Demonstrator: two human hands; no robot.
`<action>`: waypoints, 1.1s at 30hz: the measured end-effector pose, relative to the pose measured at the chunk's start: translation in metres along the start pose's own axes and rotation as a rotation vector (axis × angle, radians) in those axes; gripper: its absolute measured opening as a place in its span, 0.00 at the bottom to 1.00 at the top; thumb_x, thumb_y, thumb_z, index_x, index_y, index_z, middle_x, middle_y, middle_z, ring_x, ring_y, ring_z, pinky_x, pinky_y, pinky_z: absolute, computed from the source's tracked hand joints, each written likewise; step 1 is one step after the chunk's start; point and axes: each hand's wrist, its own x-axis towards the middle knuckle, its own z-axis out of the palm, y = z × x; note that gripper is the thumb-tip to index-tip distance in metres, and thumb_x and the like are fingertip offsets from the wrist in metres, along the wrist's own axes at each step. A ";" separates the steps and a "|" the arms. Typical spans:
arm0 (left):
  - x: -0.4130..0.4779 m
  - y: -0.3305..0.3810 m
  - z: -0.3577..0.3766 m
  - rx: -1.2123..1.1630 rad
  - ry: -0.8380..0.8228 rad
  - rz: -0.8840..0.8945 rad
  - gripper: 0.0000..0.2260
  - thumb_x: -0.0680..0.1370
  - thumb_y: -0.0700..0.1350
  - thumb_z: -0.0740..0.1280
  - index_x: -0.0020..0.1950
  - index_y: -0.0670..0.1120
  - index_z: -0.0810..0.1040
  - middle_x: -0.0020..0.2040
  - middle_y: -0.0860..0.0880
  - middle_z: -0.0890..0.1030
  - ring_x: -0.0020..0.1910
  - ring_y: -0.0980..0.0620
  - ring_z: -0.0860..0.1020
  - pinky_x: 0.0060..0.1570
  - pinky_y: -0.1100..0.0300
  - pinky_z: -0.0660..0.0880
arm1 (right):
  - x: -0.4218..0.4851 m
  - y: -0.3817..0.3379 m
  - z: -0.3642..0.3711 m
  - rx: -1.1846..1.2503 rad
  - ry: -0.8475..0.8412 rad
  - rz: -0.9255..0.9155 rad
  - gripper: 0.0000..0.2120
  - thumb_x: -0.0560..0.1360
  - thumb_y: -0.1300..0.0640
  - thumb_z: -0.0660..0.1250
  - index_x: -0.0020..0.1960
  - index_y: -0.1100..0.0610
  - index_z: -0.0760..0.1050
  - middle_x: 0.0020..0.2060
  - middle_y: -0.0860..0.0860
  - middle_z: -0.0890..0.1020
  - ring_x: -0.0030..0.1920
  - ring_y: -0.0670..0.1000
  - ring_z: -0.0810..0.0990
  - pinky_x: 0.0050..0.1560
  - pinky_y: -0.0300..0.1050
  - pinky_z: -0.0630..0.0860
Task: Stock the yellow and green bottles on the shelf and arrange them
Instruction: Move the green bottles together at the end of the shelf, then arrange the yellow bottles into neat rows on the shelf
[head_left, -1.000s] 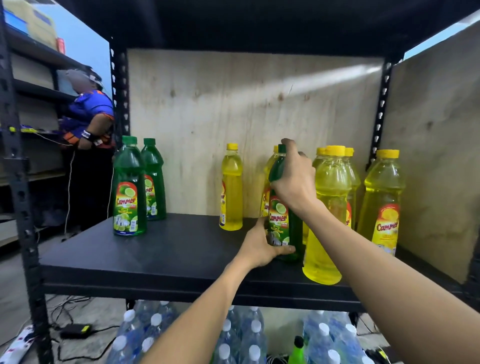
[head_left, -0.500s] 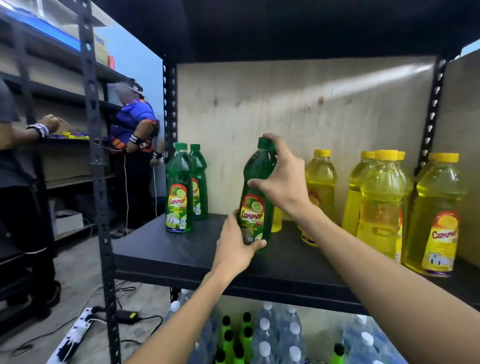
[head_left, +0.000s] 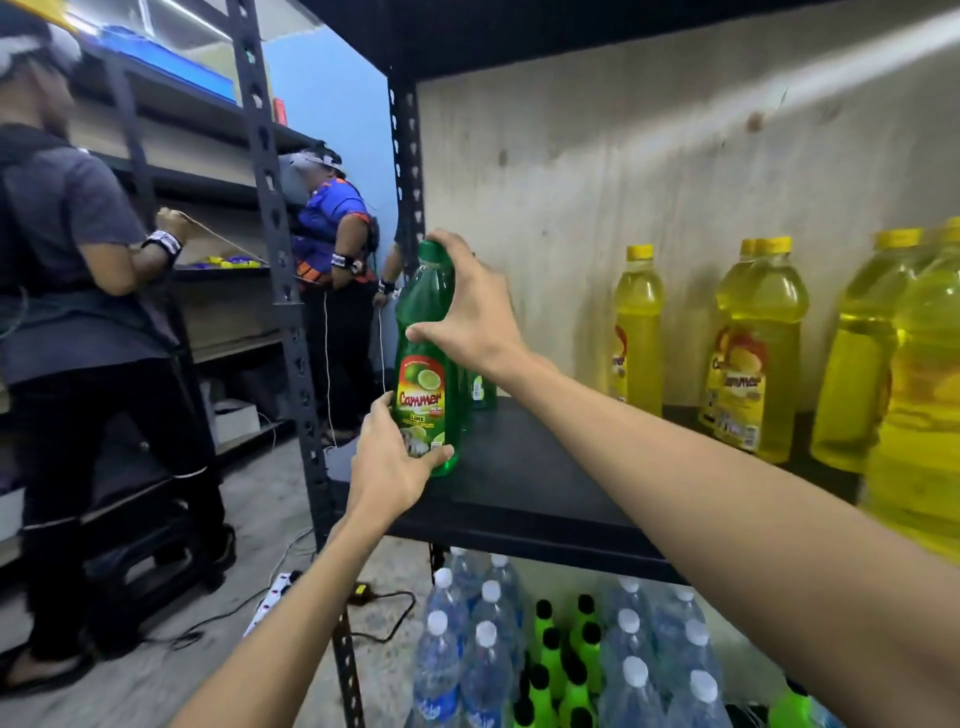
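Right hand (head_left: 475, 312) curled round neck and shoulder of green bottle (head_left: 426, 364), fingers over cap. Left hand (head_left: 389, 462) cupped round its base, thumb on label. Bottle upright at front left corner of black shelf (head_left: 524, 478). More green bottles just behind, mostly hidden. Yellow bottles (head_left: 753, 353) well apart to right. Water bottles (head_left: 467, 649) below.

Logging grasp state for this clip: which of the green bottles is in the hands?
The front green bottle with the Cammer lime label facing the camera: right hand grips its neck, left hand its base. The other green bottles stand behind it, mostly hidden and untouched.
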 end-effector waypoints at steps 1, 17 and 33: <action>0.002 -0.003 -0.003 0.006 0.005 -0.008 0.44 0.66 0.49 0.82 0.74 0.46 0.61 0.66 0.47 0.75 0.64 0.46 0.75 0.65 0.46 0.72 | 0.004 -0.001 0.004 -0.007 -0.018 0.004 0.48 0.55 0.55 0.83 0.71 0.52 0.67 0.52 0.53 0.83 0.49 0.53 0.80 0.55 0.47 0.78; 0.003 -0.023 -0.015 0.029 -0.049 -0.018 0.45 0.71 0.59 0.75 0.79 0.46 0.55 0.70 0.45 0.71 0.69 0.46 0.70 0.66 0.49 0.70 | 0.034 -0.015 0.032 -0.031 -0.233 0.125 0.51 0.59 0.60 0.84 0.76 0.51 0.62 0.64 0.56 0.78 0.52 0.53 0.81 0.56 0.46 0.79; -0.047 0.021 0.005 0.062 0.337 0.247 0.38 0.71 0.40 0.74 0.77 0.48 0.62 0.69 0.45 0.64 0.67 0.47 0.63 0.65 0.58 0.62 | -0.007 0.028 -0.031 -0.062 -0.189 0.235 0.44 0.66 0.60 0.80 0.76 0.47 0.62 0.61 0.56 0.79 0.57 0.54 0.80 0.55 0.46 0.80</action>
